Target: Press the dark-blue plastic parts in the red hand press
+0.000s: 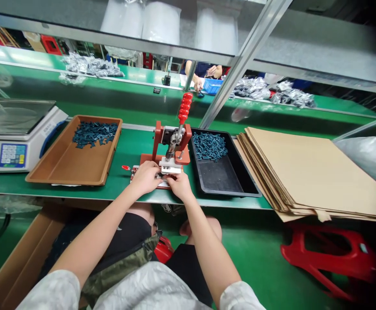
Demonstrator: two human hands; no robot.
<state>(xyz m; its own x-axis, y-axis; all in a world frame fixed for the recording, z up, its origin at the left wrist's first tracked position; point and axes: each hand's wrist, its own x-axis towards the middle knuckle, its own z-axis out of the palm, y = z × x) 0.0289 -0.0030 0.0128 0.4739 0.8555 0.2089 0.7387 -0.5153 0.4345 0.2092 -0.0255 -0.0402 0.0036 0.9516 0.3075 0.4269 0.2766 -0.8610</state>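
Here, the left hand (144,177) and right hand (180,186) meet at the foot of a red press (157,137).
Their fingers (152,174) lie close together, curled over the press base (135,173); any pinch is hidden. The press stands on the green worktop (123,150), with a black tray (220,181) of dark-blue parts (209,146) just right and a brown tray (58,159) of similar parts (94,134) left. Beyond lie a scale (13,146) and cardboard sheets (310,168).

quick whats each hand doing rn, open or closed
left hand: curled, fingers down at the base of the red hand press, cannot tell if holding anything
right hand: curled at the same base, cannot tell if holding anything
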